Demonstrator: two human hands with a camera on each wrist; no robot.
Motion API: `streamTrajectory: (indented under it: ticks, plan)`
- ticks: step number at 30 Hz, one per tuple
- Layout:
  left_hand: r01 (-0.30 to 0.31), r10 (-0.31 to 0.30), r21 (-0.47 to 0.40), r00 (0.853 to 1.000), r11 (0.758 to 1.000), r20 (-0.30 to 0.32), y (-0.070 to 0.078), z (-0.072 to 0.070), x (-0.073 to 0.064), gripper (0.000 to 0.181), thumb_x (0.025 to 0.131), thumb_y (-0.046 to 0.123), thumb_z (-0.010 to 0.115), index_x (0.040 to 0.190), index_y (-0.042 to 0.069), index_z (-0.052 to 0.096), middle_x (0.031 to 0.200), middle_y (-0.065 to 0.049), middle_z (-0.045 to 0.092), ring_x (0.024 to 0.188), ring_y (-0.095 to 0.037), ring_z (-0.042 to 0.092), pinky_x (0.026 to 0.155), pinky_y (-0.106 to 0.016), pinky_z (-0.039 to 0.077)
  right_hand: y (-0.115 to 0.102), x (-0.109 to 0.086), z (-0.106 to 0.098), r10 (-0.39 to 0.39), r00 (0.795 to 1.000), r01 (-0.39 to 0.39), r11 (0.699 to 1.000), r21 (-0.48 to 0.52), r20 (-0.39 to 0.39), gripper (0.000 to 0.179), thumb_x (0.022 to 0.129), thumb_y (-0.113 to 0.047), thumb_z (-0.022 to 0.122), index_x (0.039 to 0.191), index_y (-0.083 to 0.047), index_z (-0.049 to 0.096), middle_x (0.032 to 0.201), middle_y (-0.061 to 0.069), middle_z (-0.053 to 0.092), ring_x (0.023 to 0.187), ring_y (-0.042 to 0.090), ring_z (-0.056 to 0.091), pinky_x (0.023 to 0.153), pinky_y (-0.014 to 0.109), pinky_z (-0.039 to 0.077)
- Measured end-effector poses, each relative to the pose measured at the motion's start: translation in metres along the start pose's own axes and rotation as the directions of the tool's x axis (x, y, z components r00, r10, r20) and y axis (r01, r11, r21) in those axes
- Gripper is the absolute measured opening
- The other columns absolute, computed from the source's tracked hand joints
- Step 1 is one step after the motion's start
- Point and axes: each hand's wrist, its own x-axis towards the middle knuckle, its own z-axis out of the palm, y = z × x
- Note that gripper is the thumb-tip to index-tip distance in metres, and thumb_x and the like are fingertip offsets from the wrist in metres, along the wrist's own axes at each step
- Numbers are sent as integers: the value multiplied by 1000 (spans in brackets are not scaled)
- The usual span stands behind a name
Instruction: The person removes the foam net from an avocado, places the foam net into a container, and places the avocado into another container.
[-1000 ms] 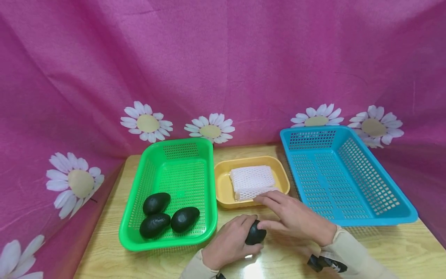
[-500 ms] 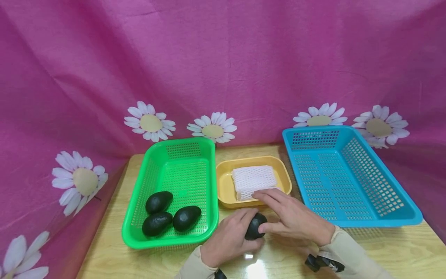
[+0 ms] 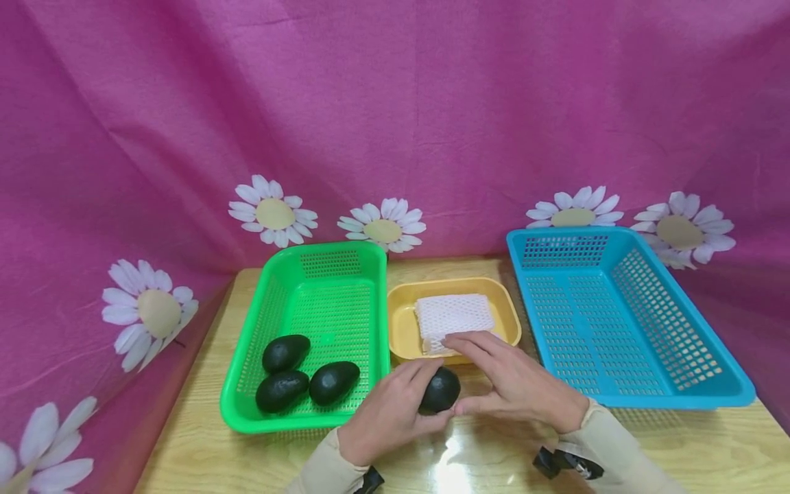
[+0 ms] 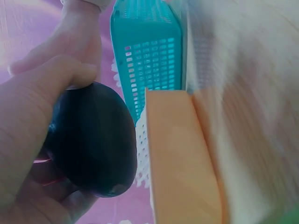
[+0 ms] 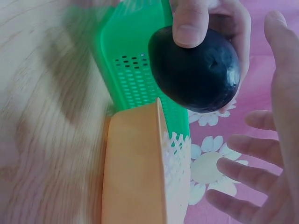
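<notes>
In the head view, my left hand (image 3: 395, 412) grips a dark avocado (image 3: 441, 391) in front of the yellow tray. The left wrist view shows the thumb over one side of the avocado (image 4: 96, 140), the other fingers curled behind it. My right hand (image 3: 521, 384) hovers to its right, fingers spread and fairly straight. Seen from the right wrist, the right hand (image 5: 280, 149) is apart from the avocado and holds nothing. White foam netting (image 3: 457, 312) lies folded in the yellow tray (image 3: 512, 319), partly behind the right fingertips.
A green basket (image 3: 381, 309) stands at the left with several dark avocados, among them one avocado (image 3: 334, 383) nearest the tray. To the right is a blue basket (image 3: 580, 322). A pink flowered cloth (image 3: 407, 123) hangs behind the wooden table (image 3: 487, 453).
The left hand has lifted the avocado slightly and moved it left, away from the right thumb. My right hand stays nearly in place. The head view has shifted a little.
</notes>
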Motion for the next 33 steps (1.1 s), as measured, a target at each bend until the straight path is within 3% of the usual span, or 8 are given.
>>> streamTrajectory:
  ticks: [8,15,24,33]
  plan:
    - [-18,19,16,999,1000,-45,-4,-10,0,65,83,42,83,134,8,61,124,-6,71,111,-16,72,92,-28,61,-2,8,-1,-13,1000,13,1000,18,-4,88,81,-67,76,150,-19,50,149,-2,57,136,18,56,106,44,55]
    - [-55,57,32,998,998,-41,-4,-14,2,64,83,37,82,134,6,61,125,-6,71,113,-15,71,92,-27,61,-3,14,1,-46,999,46,999,16,-10,87,84,-73,68,150,-18,51,148,-1,58,135,18,57,107,45,54]
    - [-52,54,41,997,998,-55,-8,-22,0,62,84,37,81,135,8,61,126,-5,71,115,-16,71,93,-28,61,-3,20,2,-64,998,64,997,32,-17,86,84,-71,70,151,-21,49,149,-4,56,136,17,56,108,44,54]
    - [-58,62,49,994,997,-88,-13,-32,2,64,79,31,87,132,5,62,126,-7,70,113,-18,71,91,-29,62,0,25,4,-66,998,66,997,41,-15,87,83,-68,72,150,-18,51,148,-3,57,133,17,58,105,44,56]
